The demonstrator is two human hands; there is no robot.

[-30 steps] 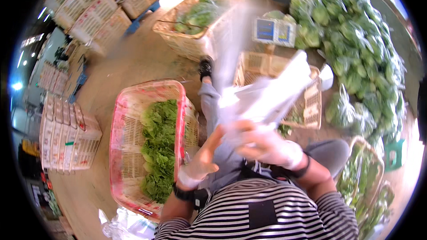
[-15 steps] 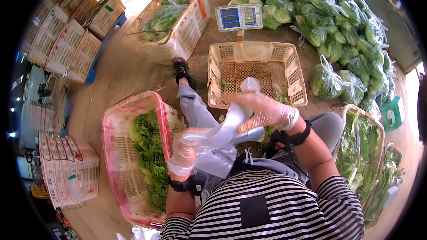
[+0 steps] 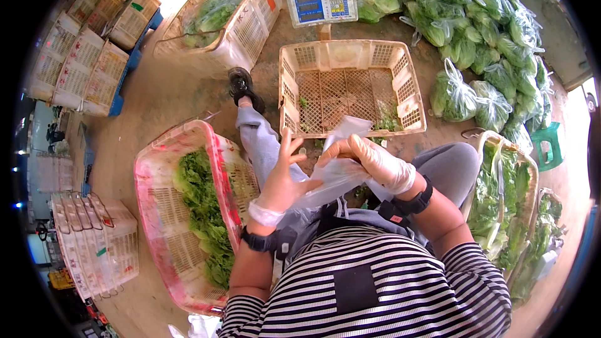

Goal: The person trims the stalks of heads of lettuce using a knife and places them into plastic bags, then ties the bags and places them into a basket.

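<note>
Above my lap, a clear plastic bag [image 3: 332, 183] hangs from my right hand [image 3: 380, 164], whose gloved fingers are closed on it. My left hand [image 3: 280, 180], gloved too, is raised at the bag's left side with its fingers spread; the thumb reaches the bag's edge, and I cannot make out whether it touches. Beyond the hands is a crate [image 3: 410, 97] with a lattice floor and a few leaf scraps in it. To my left, leafy lettuce [image 3: 203, 213] lies in a pink-rimmed crate [image 3: 159, 225].
A weighing display [image 3: 322, 6] stands behind the middle crate. Bagged greens [image 3: 466, 31] are heaped at the far right. Near my right side is another crate [image 3: 531, 213] of greens, beside a green stool [image 3: 548, 147]. Stacked crates [image 3: 78, 66] line the left.
My left hand has let go of the bag and spread its fingers. My right hand has closed on the bag, which is now bunched together. The view has shifted slightly.
</note>
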